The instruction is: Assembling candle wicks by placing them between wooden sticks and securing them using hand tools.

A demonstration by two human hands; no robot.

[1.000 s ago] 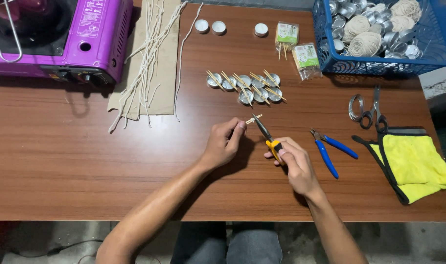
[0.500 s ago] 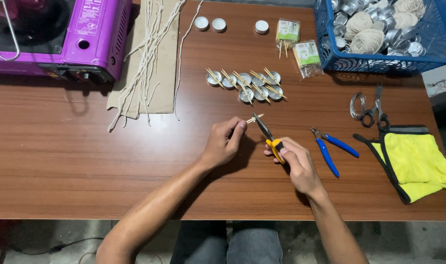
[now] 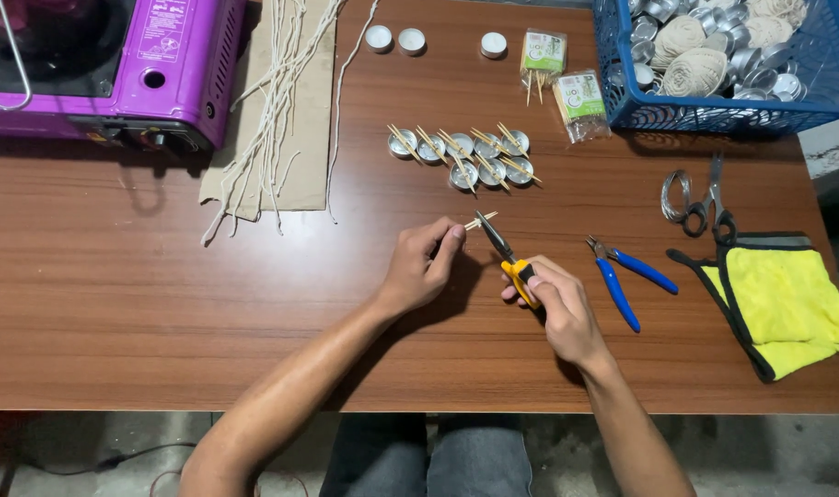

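Near the front edge of the wooden tabletop [image 3: 162,322], both forearms reach in from below. The right hand [image 3: 553,304] is closed around the yellow handles of a small pair of pliers [image 3: 507,256], whose dark tips point up and left toward a short wooden stick [image 3: 480,221]. The left hand [image 3: 424,267] pinches that stick between thumb and fingertips, its free end poking out to the right. The stick sits at about mid-table, just above the bare wood.

Compared with a second ago, the hands hold almost the same pose; the plier tips have stayed right at the stick and the left fingers have closed a little tighter on it. I judge that the trimming or gripping of the stick is in mid-action, not finished.

Just to the right of the right hand lie blue-handled pliers [image 3: 622,281], unheld. Further right, by the right edge, is a yellow cloth [image 3: 787,299] with a dark border, and above it a pair of scissors [image 3: 709,202] beside a coil of wire [image 3: 674,195].

Beyond the hands, a cluster of small metal cups [image 3: 461,152] lies with sticks across them. At the far edge are three filled tealights [image 3: 410,40], two packets of sticks [image 3: 562,74] and a blue basket [image 3: 714,110] in the far right corner. White wicks [image 3: 272,120] lie on cardboard [image 3: 300,175], next to a purple portable stove [image 3: 106,64] in the far left corner.
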